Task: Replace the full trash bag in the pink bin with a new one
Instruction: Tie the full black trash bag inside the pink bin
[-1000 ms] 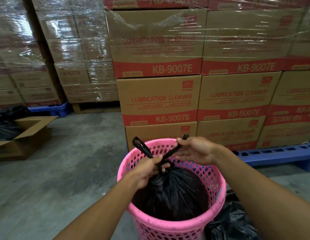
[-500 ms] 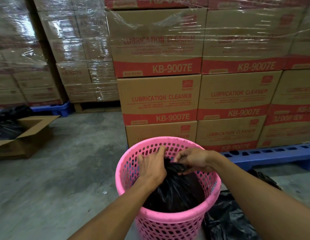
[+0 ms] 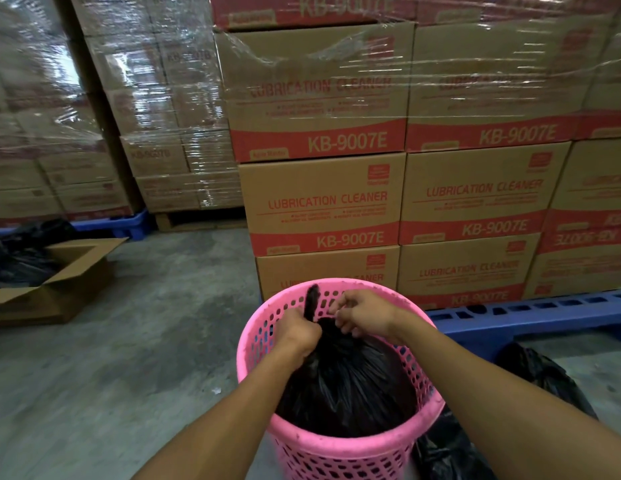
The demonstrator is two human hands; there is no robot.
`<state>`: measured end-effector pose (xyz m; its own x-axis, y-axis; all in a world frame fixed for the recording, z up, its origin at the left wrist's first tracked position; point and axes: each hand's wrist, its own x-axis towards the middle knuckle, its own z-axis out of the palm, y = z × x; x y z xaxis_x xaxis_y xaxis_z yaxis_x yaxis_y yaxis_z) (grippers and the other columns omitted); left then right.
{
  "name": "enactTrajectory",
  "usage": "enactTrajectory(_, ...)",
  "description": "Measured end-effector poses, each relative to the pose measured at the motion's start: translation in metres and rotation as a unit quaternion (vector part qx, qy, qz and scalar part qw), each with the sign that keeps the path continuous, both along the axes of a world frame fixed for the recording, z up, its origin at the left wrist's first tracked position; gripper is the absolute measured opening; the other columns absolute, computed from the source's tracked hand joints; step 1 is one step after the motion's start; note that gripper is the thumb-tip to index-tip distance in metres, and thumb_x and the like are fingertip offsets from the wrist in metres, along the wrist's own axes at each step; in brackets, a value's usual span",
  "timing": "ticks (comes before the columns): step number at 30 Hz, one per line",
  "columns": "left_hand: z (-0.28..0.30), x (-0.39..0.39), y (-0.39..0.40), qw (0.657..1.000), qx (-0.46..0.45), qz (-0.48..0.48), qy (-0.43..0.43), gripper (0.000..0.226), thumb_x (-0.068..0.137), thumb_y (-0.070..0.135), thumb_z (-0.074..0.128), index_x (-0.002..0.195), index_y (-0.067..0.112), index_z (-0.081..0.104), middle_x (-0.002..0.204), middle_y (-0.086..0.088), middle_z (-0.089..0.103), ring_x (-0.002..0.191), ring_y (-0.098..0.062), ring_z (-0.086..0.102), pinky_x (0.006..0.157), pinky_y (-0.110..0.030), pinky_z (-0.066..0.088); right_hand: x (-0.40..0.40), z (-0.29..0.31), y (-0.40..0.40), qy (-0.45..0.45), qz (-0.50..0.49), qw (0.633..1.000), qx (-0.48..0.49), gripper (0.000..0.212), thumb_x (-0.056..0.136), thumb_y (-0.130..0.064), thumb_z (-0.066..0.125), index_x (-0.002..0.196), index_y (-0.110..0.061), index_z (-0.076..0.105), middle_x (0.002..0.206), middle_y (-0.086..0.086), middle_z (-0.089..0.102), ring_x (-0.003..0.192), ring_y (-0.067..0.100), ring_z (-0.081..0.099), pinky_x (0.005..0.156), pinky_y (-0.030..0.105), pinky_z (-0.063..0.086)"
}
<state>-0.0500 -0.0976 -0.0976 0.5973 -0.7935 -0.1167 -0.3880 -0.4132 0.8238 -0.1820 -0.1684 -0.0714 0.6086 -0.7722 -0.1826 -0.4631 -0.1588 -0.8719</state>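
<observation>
Black bag [image 3: 343,386] sits in pink bin [image 3: 340,448]. Left hand [image 3: 297,332] fists the gathered neck; right hand [image 3: 364,315] pinches it at 2 o'clock. One tail [image 3: 312,301] sticks up.

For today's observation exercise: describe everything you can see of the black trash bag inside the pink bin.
The black trash bag is thin, glossy, wrinkled plastic, bulging and filling most of the pink bin. Its top is gathered into a twisted neck near the far rim, one tail sticking upward. The left hand grips the neck; the right hand pinches it from the other side. It sits upright, not yet lifted out.
</observation>
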Motion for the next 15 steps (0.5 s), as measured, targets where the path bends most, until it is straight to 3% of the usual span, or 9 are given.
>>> enactTrajectory(2, 0.004, 0.003, 0.001, 0.987, -0.048, 0.046, 0.146, 0.022, 0.064, -0.006, 0.073, 0.08, 0.008, 0.068, 0.077, -0.011, 0.07, 0.079, -0.028, 0.067, 0.079, -0.041, 0.058, 0.002, -0.001, 0.0, -0.012, -0.009, 0.999, 0.028, 0.015, 0.097, -0.008, 0.047, 0.092, -0.016, 0.058, 0.083, 0.004, 0.064, 0.069, 0.013, 0.059, 0.058, 0.022, 0.046)
enactTrajectory(5, 0.005, 0.002, 0.007, 0.974, -0.096, 0.066, 0.192, 0.026, 0.063, -0.015, 0.072, 0.07, 0.009, 0.065, 0.069, -0.006, 0.066, 0.07, -0.022, 0.061, 0.069, -0.031, 0.051, 0.006, -0.004, 0.002, -0.028, -0.019, 0.998, 0.061, 0.013, 0.099, -0.01, 0.046, 0.098, -0.015, 0.058, 0.088, 0.006, 0.063, 0.072, 0.013, 0.059, 0.059, 0.022, 0.047)
enactTrajectory(9, -0.005, -0.002, 0.005, 0.981, -0.144, 0.042, 0.12, 0.033, 0.059, -0.013, 0.065, 0.06, 0.019, 0.059, 0.062, 0.001, 0.063, 0.067, -0.022, 0.059, 0.072, -0.038, 0.054, 0.012, -0.008, 0.007, 0.025, -0.003, 0.999, 0.042, 0.025, 0.099, -0.008, 0.046, 0.118, -0.009, 0.063, 0.101, 0.008, 0.065, 0.081, 0.014, 0.056, 0.059, 0.021, 0.044)
enactTrajectory(15, -0.004, -0.004, 0.008, 0.983, -0.157, -0.02, -0.089, 0.044, 0.067, 0.004, 0.072, 0.104, 0.017, 0.052, 0.098, -0.003, 0.055, 0.09, -0.022, 0.055, 0.078, -0.038, 0.049, 0.013, -0.011, 0.006, 0.0, -0.023, 0.996, 0.092, 0.022, 0.099, -0.01, 0.044, 0.097, -0.023, 0.062, 0.091, 0.0, 0.064, 0.074, 0.01, 0.053, 0.055, 0.023, 0.035)
